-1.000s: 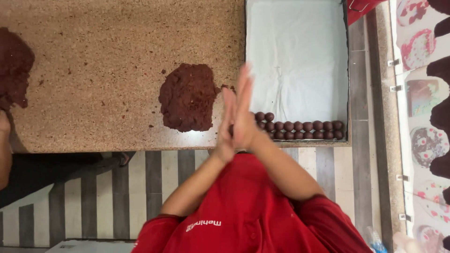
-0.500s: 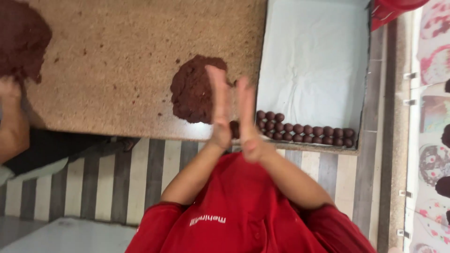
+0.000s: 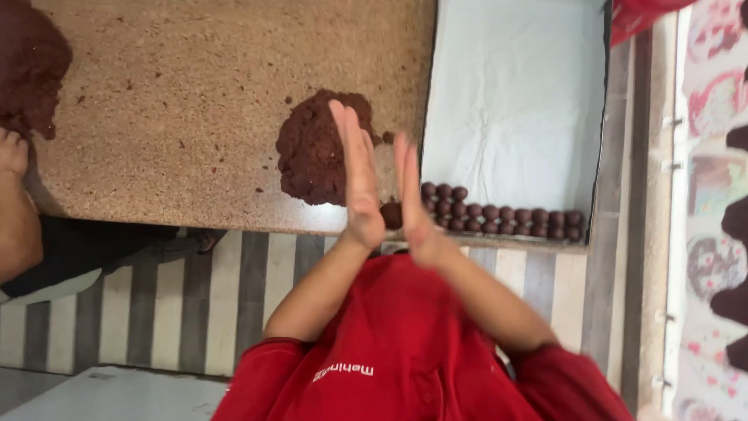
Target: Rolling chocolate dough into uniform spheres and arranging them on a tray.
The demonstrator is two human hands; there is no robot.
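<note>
I'm looking at a speckled counter [image 3: 195,101], and beside it a tray [image 3: 518,101] lined with pale paper. A brown dough mound [image 3: 312,152] sits near the counter's edge, touching neither hand. A row of dark balls [image 3: 506,218] lines the tray's near edge. My left hand [image 3: 360,183] and right hand [image 3: 411,199] stand flat, palms facing, slightly apart, with one small dough ball [image 3: 391,215] between them at the heels. Another person's hand [image 3: 14,152] touches a second mound [image 3: 31,66].
</note>
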